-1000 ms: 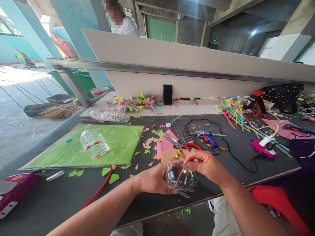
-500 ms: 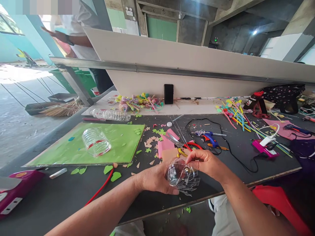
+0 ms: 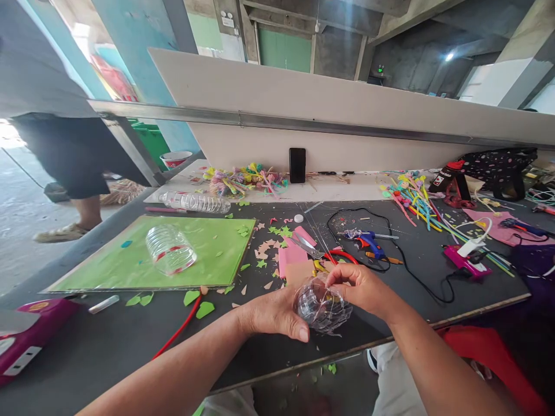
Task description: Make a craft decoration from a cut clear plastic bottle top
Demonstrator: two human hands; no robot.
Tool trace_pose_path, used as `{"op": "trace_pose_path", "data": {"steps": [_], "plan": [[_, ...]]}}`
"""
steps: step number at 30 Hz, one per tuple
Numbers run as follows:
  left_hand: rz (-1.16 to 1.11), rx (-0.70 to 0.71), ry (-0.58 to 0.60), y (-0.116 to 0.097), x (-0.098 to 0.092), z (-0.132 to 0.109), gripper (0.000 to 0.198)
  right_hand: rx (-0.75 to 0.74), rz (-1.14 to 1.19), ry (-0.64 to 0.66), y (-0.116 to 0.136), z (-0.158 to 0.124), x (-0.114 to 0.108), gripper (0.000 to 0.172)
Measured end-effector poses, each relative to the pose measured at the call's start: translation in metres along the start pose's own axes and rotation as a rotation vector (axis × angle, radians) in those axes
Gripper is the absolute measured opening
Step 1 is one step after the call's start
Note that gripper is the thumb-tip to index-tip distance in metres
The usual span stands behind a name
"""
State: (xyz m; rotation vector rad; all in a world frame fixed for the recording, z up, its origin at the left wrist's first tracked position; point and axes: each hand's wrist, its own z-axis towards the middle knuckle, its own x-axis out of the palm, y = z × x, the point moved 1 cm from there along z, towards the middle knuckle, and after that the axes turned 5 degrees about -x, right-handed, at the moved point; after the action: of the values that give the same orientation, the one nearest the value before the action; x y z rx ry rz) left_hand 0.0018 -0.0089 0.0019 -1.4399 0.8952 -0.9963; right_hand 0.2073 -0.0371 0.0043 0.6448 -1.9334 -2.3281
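Note:
Near the table's front edge I hold a clear plastic bottle piece (image 3: 324, 311) with its end cut into many thin strips. My left hand (image 3: 277, 315) is curled around its left side, thumb towards me. The fingertips of my right hand (image 3: 358, 288) pinch at its upper right edge; what exactly lies between them is too small to tell. Just beyond my hands lie red-handled scissors (image 3: 310, 247), pink paper (image 3: 288, 260) and a yellow-handled tool (image 3: 319, 267), partly hidden by the bottle piece.
A cut bottle section (image 3: 170, 249) lies on a green paper pack (image 3: 108, 271). Behind it rests a plastic bottle (image 3: 195, 202). A blue glue gun (image 3: 372, 244) with a black cord sits to the right. A phone (image 3: 297, 166) leans on the white board. Paper scraps lie about.
The cut bottle piece has turned a little in my hands, and its strips now bunch closer together. In the background, a person has walked to the left.

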Motion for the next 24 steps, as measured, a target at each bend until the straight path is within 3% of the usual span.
{"op": "trace_pose_path", "data": {"steps": [6,9,14,19,24], "plan": [[0.101,-0.003,-0.106,0.011,-0.006,-0.002,0.063,-0.012,-0.014,-0.04,0.005,0.001,-0.008,0.01],[0.184,-0.023,-0.146,0.014,-0.009,-0.004,0.067,-0.132,-0.106,-0.104,0.013,-0.002,-0.013,0.013],[0.416,-0.046,-0.228,0.008,-0.009,-0.006,0.062,-0.32,-0.363,-0.072,0.028,-0.006,-0.008,0.006],[0.535,-0.032,-0.299,0.002,-0.005,-0.006,0.061,-0.343,-0.436,-0.112,0.032,-0.01,-0.001,0.024],[0.577,-0.02,-0.335,0.004,-0.005,-0.006,0.064,-0.339,-0.538,-0.086,0.026,-0.012,0.002,0.025]]}}
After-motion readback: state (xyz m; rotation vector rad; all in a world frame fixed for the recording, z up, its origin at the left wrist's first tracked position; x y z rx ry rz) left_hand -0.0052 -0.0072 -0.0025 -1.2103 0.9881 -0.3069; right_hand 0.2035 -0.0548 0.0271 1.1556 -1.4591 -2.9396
